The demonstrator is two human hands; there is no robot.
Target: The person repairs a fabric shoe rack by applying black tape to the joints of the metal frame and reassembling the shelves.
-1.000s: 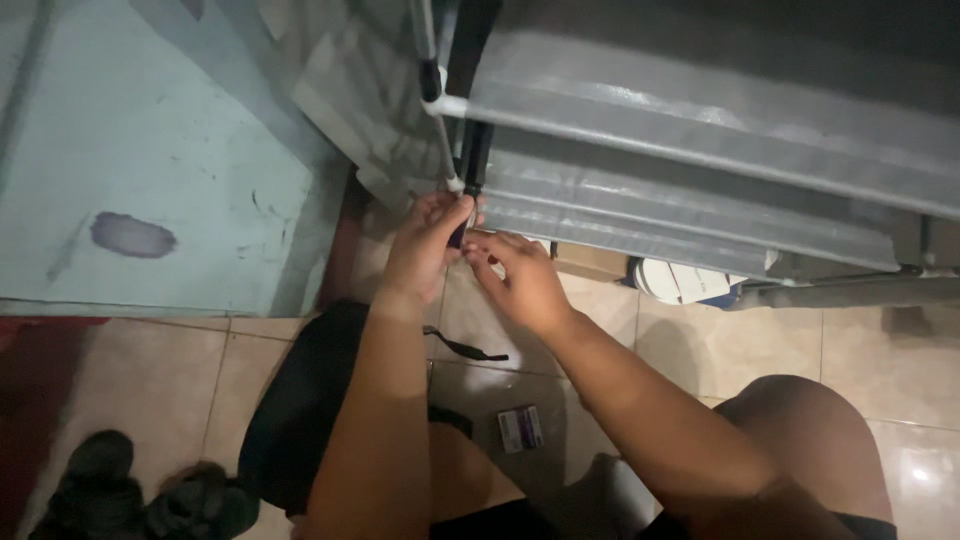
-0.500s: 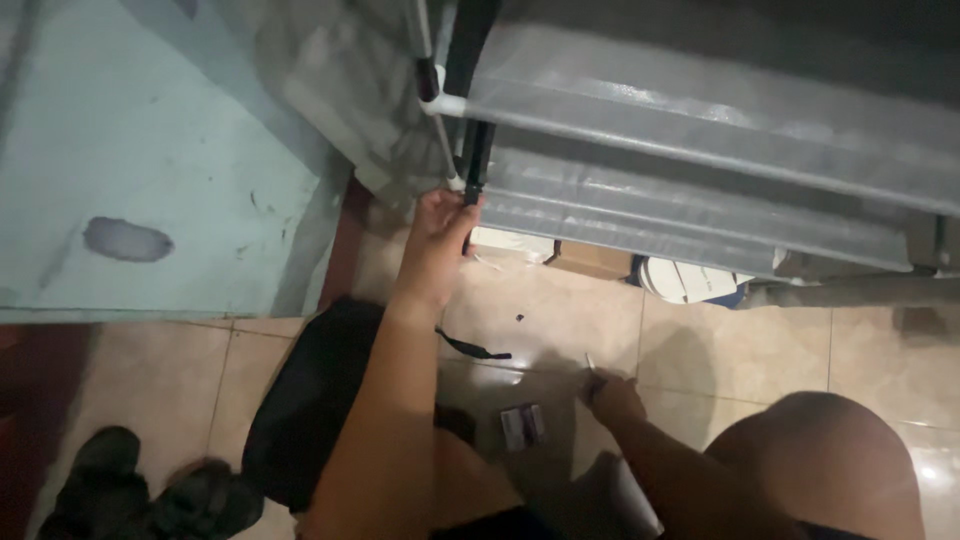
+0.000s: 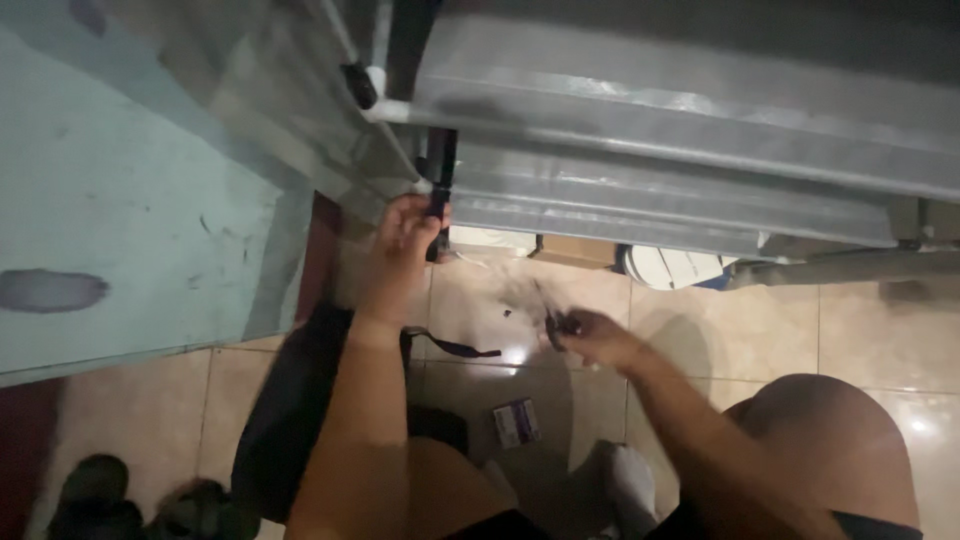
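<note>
— Black upright post (image 3: 441,175) under the grey shelf (image 3: 640,130): where's my left hand (image 3: 408,235)?
— Fingers curled around its lower end.
— Right hand (image 3: 590,335)?
— Pinching a thin dark tool (image 3: 547,312) (blurred) over the tiled floor (image 3: 760,330).

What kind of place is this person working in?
Probably a room in a home, down at floor level. The floor is glossy beige tile, grey metal shelving stands above it, and a pair of dark shoes sits near a pale green wall.
</note>
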